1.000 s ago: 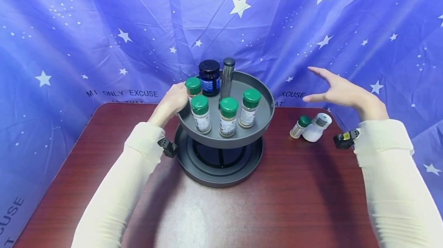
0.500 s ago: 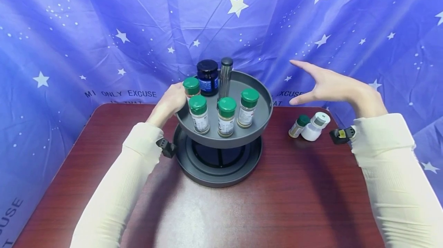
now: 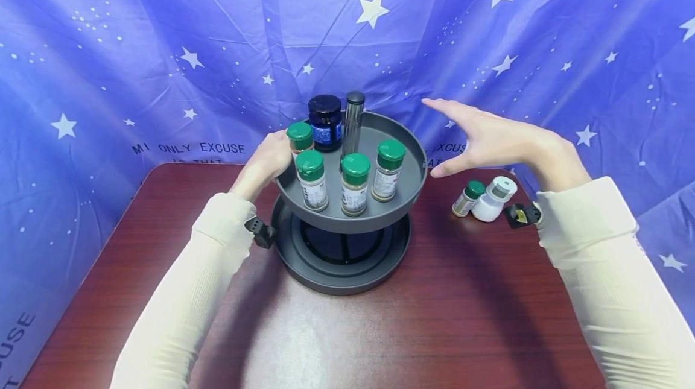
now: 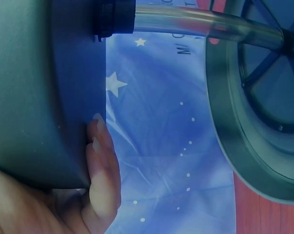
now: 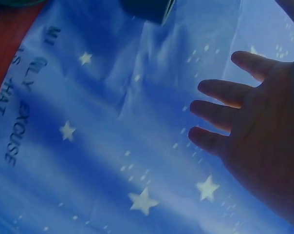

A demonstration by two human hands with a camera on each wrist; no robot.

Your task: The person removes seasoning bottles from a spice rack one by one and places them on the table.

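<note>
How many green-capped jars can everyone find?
5. On the upper tray: a jar by the left hand, a second at front left, a third at front, a fourth at right. On the table: a fifth, beside the white bottle. More could be hidden.

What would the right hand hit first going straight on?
The right hand would probably meet the upper tray first, at its right-side rim; depth is unclear, so it might pass above.

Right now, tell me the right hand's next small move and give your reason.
Probably ease the right hand inward to grip the upper tray at its right rim. It hovers open beside that rim, seemingly not touching, while the left hand grips the opposite side, and the tray carries jars, so a second hold would likely steady it.
</note>
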